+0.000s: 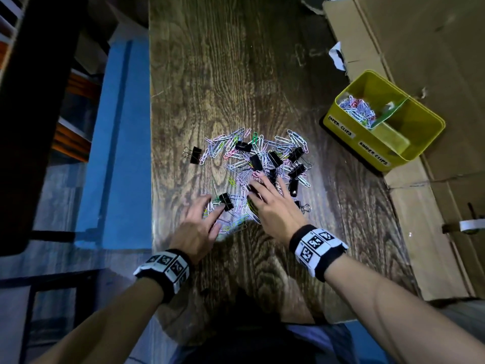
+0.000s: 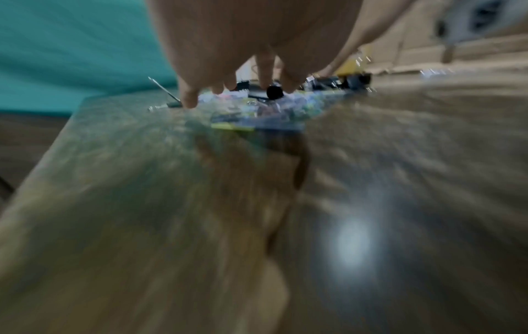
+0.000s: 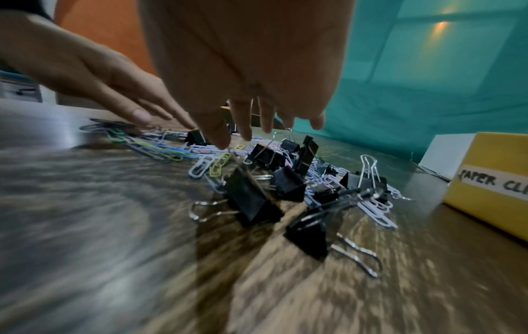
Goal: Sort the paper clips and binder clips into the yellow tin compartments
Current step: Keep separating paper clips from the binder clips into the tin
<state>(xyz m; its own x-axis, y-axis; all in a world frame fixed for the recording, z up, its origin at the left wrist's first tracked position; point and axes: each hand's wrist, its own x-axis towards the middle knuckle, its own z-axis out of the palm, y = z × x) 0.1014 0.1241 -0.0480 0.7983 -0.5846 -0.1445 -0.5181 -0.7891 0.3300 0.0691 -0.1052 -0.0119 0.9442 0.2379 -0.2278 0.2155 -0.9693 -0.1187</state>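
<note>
A heap of coloured paper clips (image 1: 244, 156) mixed with black binder clips (image 1: 256, 162) lies mid-table. My left hand (image 1: 204, 216) hovers with straight spread fingers over the heap's near left edge, beside one binder clip (image 1: 226, 201). My right hand (image 1: 265, 195) reaches over the near side of the heap, fingers straight and spread, holding nothing. The yellow tin (image 1: 430, 143) sits at the right; its far compartment holds paper clips (image 1: 355, 109), labelled PAPER CLIPS, the near one is labelled BINDER CLIPS. In the right wrist view binder clips (image 3: 251, 198) lie below my right hand (image 3: 257, 128).
The wooden table (image 1: 236, 74) has bare surface beyond the heap. Flattened cardboard (image 1: 420, 48) lies along the right, under the tin. A lone binder clip (image 1: 193, 154) sits left of the heap. A blue bench (image 1: 115, 143) runs along the table's left edge.
</note>
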